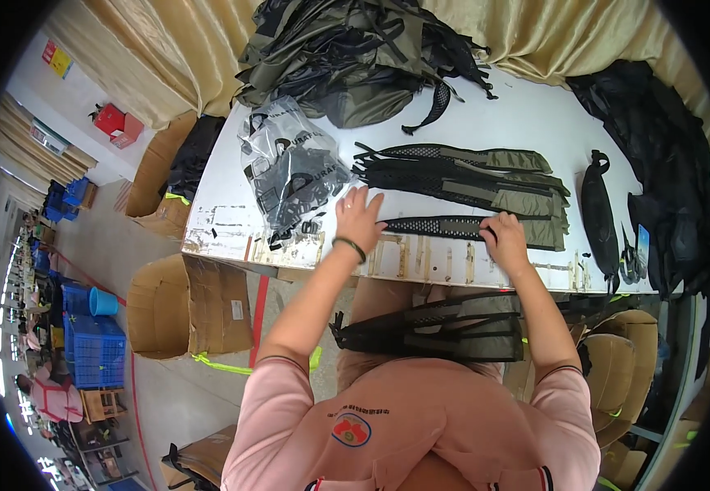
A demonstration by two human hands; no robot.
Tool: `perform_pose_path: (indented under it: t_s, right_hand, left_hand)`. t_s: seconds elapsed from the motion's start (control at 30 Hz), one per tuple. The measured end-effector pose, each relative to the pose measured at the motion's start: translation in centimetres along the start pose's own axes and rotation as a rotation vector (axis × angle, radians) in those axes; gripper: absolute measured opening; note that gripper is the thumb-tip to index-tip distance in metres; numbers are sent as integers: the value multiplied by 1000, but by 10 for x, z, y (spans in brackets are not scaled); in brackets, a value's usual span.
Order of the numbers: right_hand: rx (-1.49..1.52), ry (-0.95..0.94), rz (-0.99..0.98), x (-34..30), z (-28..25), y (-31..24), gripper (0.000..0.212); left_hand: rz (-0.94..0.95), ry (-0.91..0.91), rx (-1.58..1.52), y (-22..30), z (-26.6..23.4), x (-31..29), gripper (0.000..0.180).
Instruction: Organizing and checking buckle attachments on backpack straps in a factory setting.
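Note:
A black mesh and olive shoulder strap (445, 227) lies along the near side of the white table. My left hand (361, 219) rests at its narrow left end, fingers spread, beside a clear plastic bag (285, 155) of black buckles. At the strap's wider right part, my right hand (504, 239) has its fingers curled onto the edge, thumb and fingertips pinching it. Just beyond lies a row of overlapping similar straps (461, 180). More strap pieces (445, 329) lie across my lap, below the table edge. A few loose black buckles (309, 227) sit by the bag.
A heap of olive and black backpacks (355, 57) covers the far side of the table. At right are a long black padded piece (598, 217), scissors (635, 255) and dark fabric (666, 172). Cardboard boxes (187, 307) stand on the floor to the left.

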State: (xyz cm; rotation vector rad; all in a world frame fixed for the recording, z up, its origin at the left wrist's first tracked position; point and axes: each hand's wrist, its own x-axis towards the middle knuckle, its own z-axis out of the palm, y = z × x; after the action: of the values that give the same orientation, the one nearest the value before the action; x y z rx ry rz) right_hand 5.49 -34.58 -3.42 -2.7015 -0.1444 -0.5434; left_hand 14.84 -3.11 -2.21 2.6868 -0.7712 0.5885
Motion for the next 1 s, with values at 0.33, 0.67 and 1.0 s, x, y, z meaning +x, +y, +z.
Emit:
perform_pose_path:
  t_s: [0.33,0.67,1.0]
  right_hand:
    - [-38,70,108,-48,-33,23,16]
    - [289,-81,-185,23,28,-105,26]
    - [253,-315,-171,59,94,-137,13]
  left_hand:
    - [132,-245,-190,-42,-6,-37,4]
    - [-71,-298,-478,-26,-23,-36,33]
    - [-522,21,-307,-96,-27,-72,27]
